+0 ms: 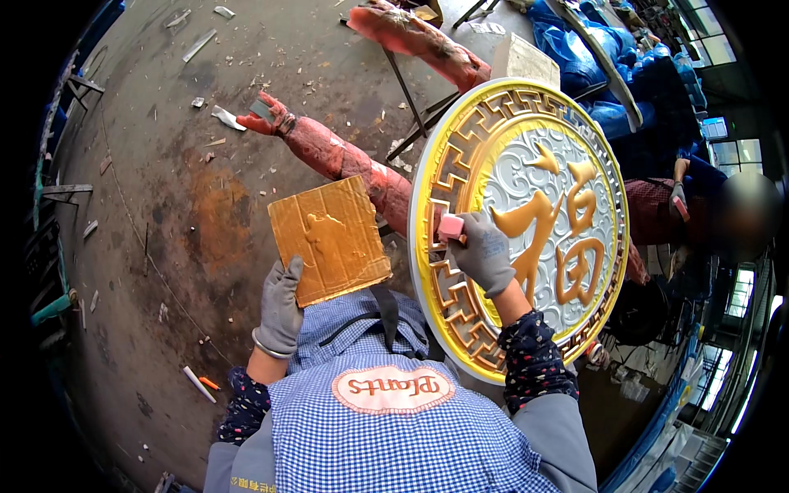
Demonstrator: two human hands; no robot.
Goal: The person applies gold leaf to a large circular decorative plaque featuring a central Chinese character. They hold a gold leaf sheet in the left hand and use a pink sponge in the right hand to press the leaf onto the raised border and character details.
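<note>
My grey-gloved right hand (pixel 477 246), the nearer one, pinches a small pink foam block (pixel 450 227) at the left edge of the round gold-and-white relief panel (pixel 526 181), which spreads rightward; my grey-gloved left hand (pixel 282 306) grips a square brown cardboard sheet (pixel 341 251) by its lower-left corner.

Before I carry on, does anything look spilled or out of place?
Yes: pale scraps litter the floor, and an orange stain left of your cardboard stands out against the grey; its cause isn't clear.
</note>
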